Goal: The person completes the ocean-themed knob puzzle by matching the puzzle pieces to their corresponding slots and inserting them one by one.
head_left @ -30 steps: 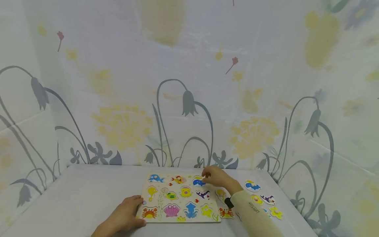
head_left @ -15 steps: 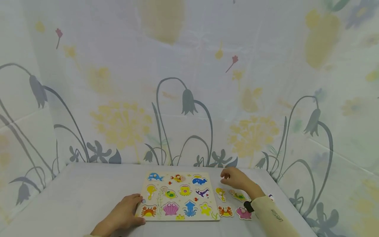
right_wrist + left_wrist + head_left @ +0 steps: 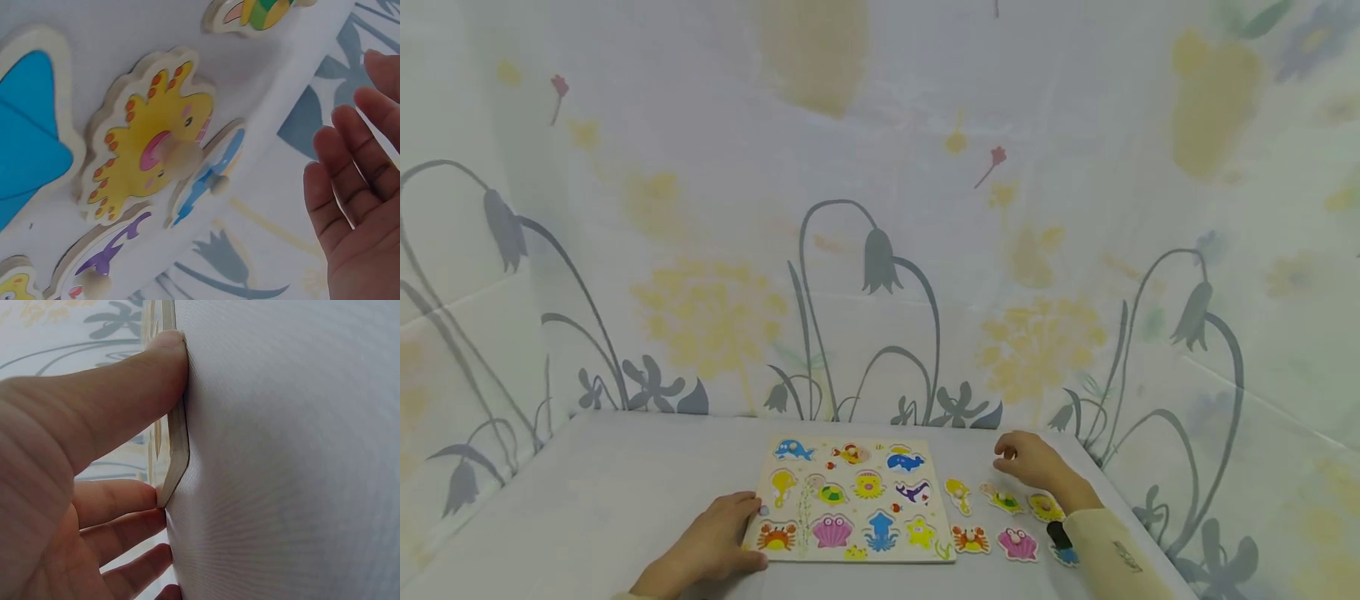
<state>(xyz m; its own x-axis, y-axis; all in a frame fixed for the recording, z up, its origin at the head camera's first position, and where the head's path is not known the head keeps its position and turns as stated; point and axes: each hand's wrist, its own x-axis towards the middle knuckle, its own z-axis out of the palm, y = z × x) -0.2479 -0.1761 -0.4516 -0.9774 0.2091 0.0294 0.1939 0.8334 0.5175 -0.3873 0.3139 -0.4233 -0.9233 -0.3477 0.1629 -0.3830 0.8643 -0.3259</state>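
My left hand [image 3: 711,533] grips the near left corner of a wooden sea-animal puzzle board [image 3: 820,556]. In the left wrist view its thumb [image 3: 147,375] lies on one edge and its fingertips touch the side around the corner. Beyond the loose pieces, my right hand [image 3: 1033,458] is raised with nothing in it, fingers loosely bent. Nearest it are a turtle piece [image 3: 1002,497] and a yellow octopus piece [image 3: 1045,504], whose round knob shows in the right wrist view. A blue whale piece [image 3: 212,169] and a purple whale piece [image 3: 103,256] lie beside the octopus.
Right of the board lie a seahorse piece [image 3: 957,496], a crab piece [image 3: 972,539] and a pink shell piece [image 3: 1017,543]. A blue squid piece [image 3: 1065,556] is partly covered by the right wrist. A flower-print curtain [image 3: 880,333] hangs behind the white table [image 3: 610,500].
The right hand has moved right, from over the board's far right corner to beyond the loose pieces. The left hand stays at the board's corner.
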